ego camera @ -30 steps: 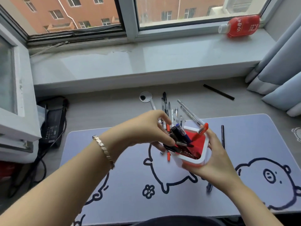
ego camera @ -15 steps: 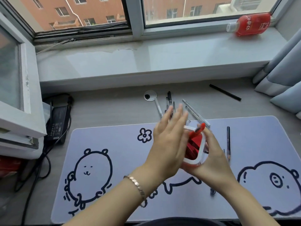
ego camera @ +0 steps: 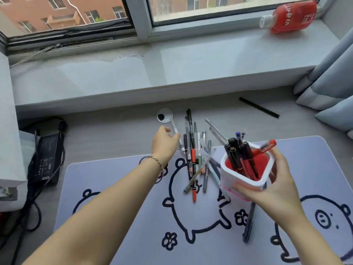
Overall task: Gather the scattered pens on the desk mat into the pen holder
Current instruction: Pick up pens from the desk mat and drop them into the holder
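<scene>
My right hand (ego camera: 275, 188) holds the white pen holder (ego camera: 242, 177), red inside, tilted above the right half of the lilac desk mat (ego camera: 122, 184). Several black markers (ego camera: 234, 150) and a red pen (ego camera: 267, 145) stand in it. A pile of loose pens (ego camera: 194, 159) lies across the mat's far edge, left of the holder. My left hand (ego camera: 164, 144) reaches over the desk, fingers curled onto a white pen (ego camera: 174, 127) that lies at the pile's left; its grip is hidden. One dark pen (ego camera: 249, 224) lies on the mat under my right wrist. A black pen (ego camera: 258, 107) lies on the desk beyond.
A round disc (ego camera: 164, 115) sits on the desk behind the pile. A black power adapter with cables (ego camera: 47, 155) lies at the left. The window sill carries a red bottle (ego camera: 292, 16). Curtains (ego camera: 328, 73) hang at the right.
My left hand has left the holder's mouth and moved left and away to the white pen. The holder has shifted right in my right hand, uncovering the pile.
</scene>
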`<state>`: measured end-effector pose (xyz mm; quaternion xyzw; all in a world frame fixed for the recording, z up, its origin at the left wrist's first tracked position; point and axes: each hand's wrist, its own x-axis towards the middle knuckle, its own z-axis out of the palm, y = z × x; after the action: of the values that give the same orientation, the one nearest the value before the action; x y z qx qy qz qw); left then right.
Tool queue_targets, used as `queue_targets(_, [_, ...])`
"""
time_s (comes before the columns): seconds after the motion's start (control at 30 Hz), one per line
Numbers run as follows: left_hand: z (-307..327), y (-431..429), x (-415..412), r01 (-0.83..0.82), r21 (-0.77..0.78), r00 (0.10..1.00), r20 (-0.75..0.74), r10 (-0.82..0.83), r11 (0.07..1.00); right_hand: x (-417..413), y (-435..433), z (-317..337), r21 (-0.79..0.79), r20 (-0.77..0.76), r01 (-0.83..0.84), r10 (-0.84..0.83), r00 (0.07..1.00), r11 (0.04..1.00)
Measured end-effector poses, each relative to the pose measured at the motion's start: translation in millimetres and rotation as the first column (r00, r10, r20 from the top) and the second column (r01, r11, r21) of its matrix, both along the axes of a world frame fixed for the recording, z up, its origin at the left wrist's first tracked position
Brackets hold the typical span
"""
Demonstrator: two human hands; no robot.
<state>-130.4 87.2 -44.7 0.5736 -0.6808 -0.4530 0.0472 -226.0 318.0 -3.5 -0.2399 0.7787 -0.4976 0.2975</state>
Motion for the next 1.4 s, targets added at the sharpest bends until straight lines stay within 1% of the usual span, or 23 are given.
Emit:
queue_targets(0.07, [-6.6, -6.3, -13.4, -0.014, 0.042, 1.0, 0.026, 0.013, 0.999, -2.8, -2.0, -0.1, -0.001, 0.004, 0.0, 0.0, 1.0, 1.0])
queue_targets(0.2, [-20.6, -13.3, -24.2, 0.005, 0.047, 0.996, 0.086, -0.009, 0.999, -5.5, -6.3, -0.4, 0.007, 0.018, -0.005, 0.005, 1.0, 1.0])
queue_targets(0.27, [-23.6, -14.7, -23.0, -0.028, 0.062, 0.997, 0.068, 0.024, 0.998, -7.0, -7.2, -1.4, -0.001, 0.025, -0.005, 0.005, 1.0, 1.0])
queue_targets(0.33, [-23.6, -11.0, -20.0, -0.049, 0.074, 0.999, 0.015, 0.048, 0.996, -8.5, -8.1, -1.5, 0.003, 0.019, -0.011, 0.011, 1.0, 1.0])
queue_targets(0.47, [-25.9, 14.2, -12.8, 0.081, 0.072, 0.997, -0.013, -0.08, 0.994, -9.7, -11.1, -0.5, 0.012, 0.01, -0.017, 0.017, 1.0, 1.0])
queue_targets(0.53, [-33.1, 23.5, -10.4, 0.101, 0.076, 0.995, -0.003, -0.101, 0.992, -8.4, -11.9, -0.1, 0.01, 0.016, -0.023, 0.023, 1.0, 1.0])
queue_targets(0.67, [-29.4, 26.8, -6.4, 0.011, 0.077, 0.999, -0.053, -0.007, 0.997, -3.5, -8.8, 2.8, 0.002, 0.003, -0.047, 0.047, 0.999, 0.999])
queue_targets(0.77, [-11.7, 25.7, 8.9, -0.005, 0.087, 0.997, -0.08, 0.012, 0.996, 1.5, -4.4, 6.1, -0.003, -0.007, -0.063, 0.063, 0.998, 0.998])
queue_targets(0.8, [-2.6, 26.3, 16.9, -0.013, 0.112, 0.993, -0.113, 0.026, 0.994, 3.3, -2.9, 6.5, -0.002, -0.014, -0.07, 0.07, 0.997, 0.998])
queue_targets(0.83, [8.1, 28.5, 25.9, -0.024, 0.157, 0.983, -0.176, 0.051, 0.987, 5.3, -0.9, 6.7, -0.001, -0.019, -0.072, 0.072, 0.997, 0.997])
queue_targets(0.9, [35.3, 35.5, 46.3, -0.009, 0.29, 0.925, -0.362, 0.118, 0.957, 9.9, 2.7, 7.6, 0.002, -0.026, -0.075, 0.075, 0.997, 0.997])
queue_targets(0.93, [48.6, 38.5, 57.8, 0.041, 0.331, 0.89, -0.441, 0.115, 0.943, 12.1, 3.9, 7.6, 0.012, -0.034, -0.083, 0.083, 0.996, 0.997])
queue_targets(0.97, [61.9, 41.0, 69.1, 0.116, 0.345, 0.866, -0.495, 0.076, 0.931, 14.0, 4.7, 8.2, 0.021, -0.041, -0.096, 0.097, 0.994, 0.995])
queue_targets(1.03, [89.5, 44.2, 88.3, 0.29, 0.357, 0.846, -0.529, -0.064, 0.888, 17.5, 5.2, 7.9, 0.031, -0.042, -0.122, 0.124, 0.991, 0.992])
queue_targets(1.07, [102.4, 45.0, 94.9, 0.381, 0.352, 0.849, -0.5, -0.172, 0.855, 19.6, 4.4, 8.4, 0.034, -0.044, -0.134, 0.136, 0.99, 0.99])
queue_targets(1.1, [113.8, 46.6, 99.2, 0.471, 0.328, 0.847, -0.428, -0.315, 0.819, 22.1, 2.8, 9.3, 0.036, -0.052, -0.148, 0.15, 0.987, 0.988])
queue_targets(1.13, [122.9, 48.7, 101.2, 0.559, 0.29, 0.823, -0.313, -0.475, 0.777, 25.1, 0.9, 10.3, 0.038, -0.065, -0.163, 0.166, 0.984, 0.986])
queue_targets(1.17, [128.6, 51.3, 101.2, 0.635, 0.257, 0.772, -0.176, -0.611, 0.729, 28.3, -0.8, 11.5, 0.041, -0.08, -0.176, 0.179, 0.981, 0.983])
queue_targets(1.2, [132.1, 54.4, 98.8, 0.69, 0.235, 0.712, -0.049, -0.7, 0.685, 31.8, -2.7, 12.5, 0.046, -0.093, -0.185, 0.189, 0.978, 0.982])
queue_targets(1.23, [134.4, 57.6, 95.5, 0.72, 0.213, 0.669, 0.04, -0.742, 0.661, 35.3, -4.2, 13.3, 0.051, -0.107, -0.195, 0.2, 0.974, 0.979])
queue_targets(1.27, [135.9, 60.6, 90.9, 0.731, 0.188, 0.653, 0.086, -0.753, 0.656, 39.2, -5.2, 13.6, 0.054, -0.122, -0.211, 0.216, 0.969, 0.976])
queue_targets(1.4, [139.8, 70.2, 68.5, 0.731, 0.099, 0.663, 0.135, -0.737, 0.675, 51.1, -5.5, 12.5, 0.039, -0.144, -0.256, 0.259, 0.955, 0.966])
